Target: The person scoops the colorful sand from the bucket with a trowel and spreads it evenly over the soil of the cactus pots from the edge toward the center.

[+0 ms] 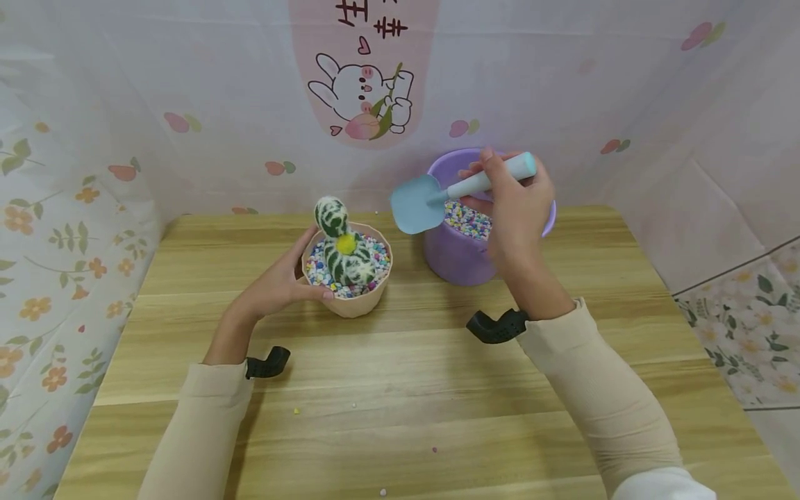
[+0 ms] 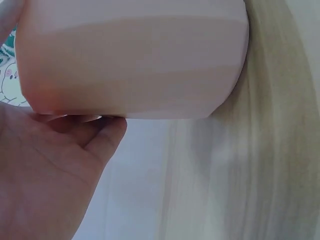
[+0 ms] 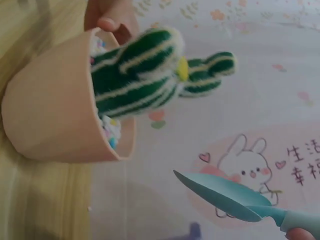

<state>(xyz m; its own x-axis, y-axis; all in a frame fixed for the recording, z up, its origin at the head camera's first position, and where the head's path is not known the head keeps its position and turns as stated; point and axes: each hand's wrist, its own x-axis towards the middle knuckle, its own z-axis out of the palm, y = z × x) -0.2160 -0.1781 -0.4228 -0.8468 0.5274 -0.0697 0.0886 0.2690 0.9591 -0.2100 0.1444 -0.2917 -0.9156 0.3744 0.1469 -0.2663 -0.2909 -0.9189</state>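
Observation:
A peach flowerpot (image 1: 353, 305) stands on the wooden table, filled with colourful pebbles (image 1: 378, 254). Out of the pebbles rises a green and white striped cactus (image 1: 350, 267) with a yellow flower. My left hand (image 1: 281, 281) grips the pot, thumb at the near rim and fingers round its far left side. In my right hand (image 1: 519, 208) is a light blue toy shovel (image 1: 420, 203), held by its handle in front of a purple bucket (image 1: 459, 260). The shovel's blade points left, between bucket and pot; in the right wrist view the visible blade (image 3: 225, 192) carries no pebbles.
More colourful pebbles (image 1: 467, 221) lie inside the purple bucket. A few stray pebbles are scattered on the wooden table (image 1: 375, 389). Behind the table hangs a white printed cloth (image 1: 531, 83) with a rabbit picture; a floral cloth (image 1: 56, 278) hangs at the left.

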